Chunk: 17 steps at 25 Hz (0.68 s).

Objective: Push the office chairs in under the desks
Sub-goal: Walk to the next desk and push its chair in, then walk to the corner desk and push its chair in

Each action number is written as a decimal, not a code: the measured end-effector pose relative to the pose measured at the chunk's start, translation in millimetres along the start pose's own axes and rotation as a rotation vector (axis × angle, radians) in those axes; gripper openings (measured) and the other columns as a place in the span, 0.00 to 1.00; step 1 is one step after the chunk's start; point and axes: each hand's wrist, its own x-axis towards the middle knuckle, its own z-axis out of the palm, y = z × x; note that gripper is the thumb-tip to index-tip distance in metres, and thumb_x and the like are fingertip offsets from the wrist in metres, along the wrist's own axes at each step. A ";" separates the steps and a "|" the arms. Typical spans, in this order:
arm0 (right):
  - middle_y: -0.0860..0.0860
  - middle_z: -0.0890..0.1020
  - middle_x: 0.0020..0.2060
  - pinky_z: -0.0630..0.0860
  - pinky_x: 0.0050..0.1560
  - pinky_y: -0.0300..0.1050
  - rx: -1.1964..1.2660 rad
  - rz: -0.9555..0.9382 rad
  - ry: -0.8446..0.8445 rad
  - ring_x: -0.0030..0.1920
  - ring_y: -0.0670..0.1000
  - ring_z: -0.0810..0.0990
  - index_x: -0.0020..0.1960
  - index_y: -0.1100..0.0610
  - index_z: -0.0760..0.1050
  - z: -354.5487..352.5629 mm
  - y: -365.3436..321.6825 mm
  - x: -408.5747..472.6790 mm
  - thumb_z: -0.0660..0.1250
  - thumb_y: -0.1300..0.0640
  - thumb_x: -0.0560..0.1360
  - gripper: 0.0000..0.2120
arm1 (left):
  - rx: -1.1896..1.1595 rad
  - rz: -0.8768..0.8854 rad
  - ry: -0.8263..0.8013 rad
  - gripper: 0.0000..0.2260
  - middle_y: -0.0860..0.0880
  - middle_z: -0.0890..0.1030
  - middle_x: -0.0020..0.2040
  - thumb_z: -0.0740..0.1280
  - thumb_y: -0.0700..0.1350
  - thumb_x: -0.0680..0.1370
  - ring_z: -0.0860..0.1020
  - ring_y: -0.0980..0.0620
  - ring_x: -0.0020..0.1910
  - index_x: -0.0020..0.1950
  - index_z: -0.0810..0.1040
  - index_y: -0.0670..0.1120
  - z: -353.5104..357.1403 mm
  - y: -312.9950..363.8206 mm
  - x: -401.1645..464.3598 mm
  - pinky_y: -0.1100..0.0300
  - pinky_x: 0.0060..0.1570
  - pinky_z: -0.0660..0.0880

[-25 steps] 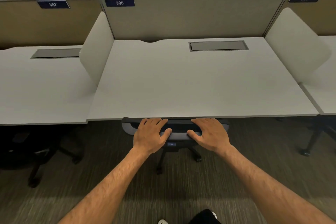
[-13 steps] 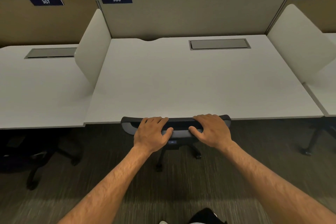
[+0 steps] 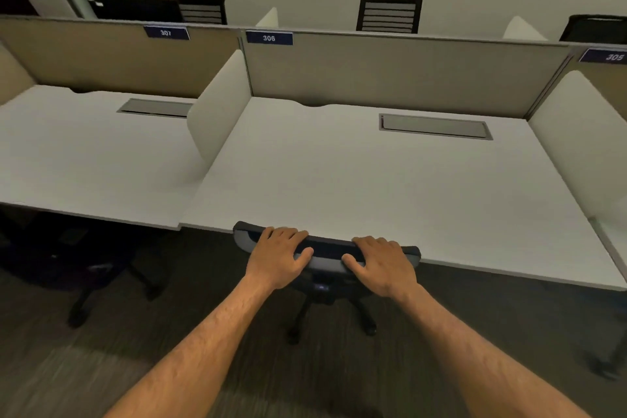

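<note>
While both hands grip black chair backrest top [image 3: 327, 253], head view looks down on white worktop [image 3: 390, 187] labelled 306 [image 3: 269, 38]. Left hand [image 3: 280, 256] and right hand [image 3: 381, 263] sit apart, fingers curled over backrest's far edge, thumbs on near side. Backrest top touches or slightly overlaps worktop's front edge; seat hidden beneath, wheeled base [image 3: 330, 319] on dark carpet [image 3: 101, 366]. Second office chair [image 3: 78, 268] sits under neighbouring worktop 307 [image 3: 84, 159], left. Grey cable hatch [image 3: 436, 126] set in worktop, far right.
</note>
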 end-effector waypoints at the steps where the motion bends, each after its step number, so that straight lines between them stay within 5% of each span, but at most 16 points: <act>1: 0.50 0.78 0.65 0.70 0.64 0.54 -0.002 -0.010 -0.024 0.60 0.53 0.76 0.72 0.48 0.69 -2.1 2.6 -1.3 0.42 0.27 0.78 0.36 | 0.003 -0.033 0.011 0.29 0.51 0.75 0.72 0.48 0.65 0.82 0.69 0.51 0.72 0.75 0.71 0.53 0.2 6.2 -3.9 0.48 0.76 0.58; 8: 0.55 0.76 0.67 0.66 0.66 0.61 0.023 -0.080 -0.100 0.64 0.59 0.74 0.71 0.52 0.67 -3.7 5.6 0.0 0.42 0.31 0.80 0.33 | -0.016 -0.304 0.029 0.28 0.50 0.50 0.84 0.51 0.61 0.85 0.45 0.48 0.82 0.83 0.53 0.54 1.7 37.9 -71.1 0.45 0.79 0.43; 13: 0.52 0.58 0.81 0.44 0.77 0.66 0.077 -0.429 -0.082 0.80 0.57 0.54 0.82 0.48 0.51 5.0 -27.8 -5.6 0.48 0.37 0.83 0.30 | -0.048 -0.564 0.085 0.28 0.49 0.54 0.83 0.55 0.60 0.84 0.48 0.49 0.82 0.83 0.55 0.53 -1.7 32.2 -166.1 0.45 0.79 0.44; 17: 0.49 0.56 0.82 0.43 0.78 0.64 0.125 -0.727 -0.135 0.82 0.55 0.47 0.82 0.46 0.48 16.4 -106.1 -17.5 0.51 0.36 0.83 0.32 | -0.128 -0.836 0.167 0.29 0.50 0.57 0.83 0.56 0.60 0.84 0.50 0.51 0.82 0.83 0.56 0.51 -6.7 15.4 -260.8 0.46 0.79 0.45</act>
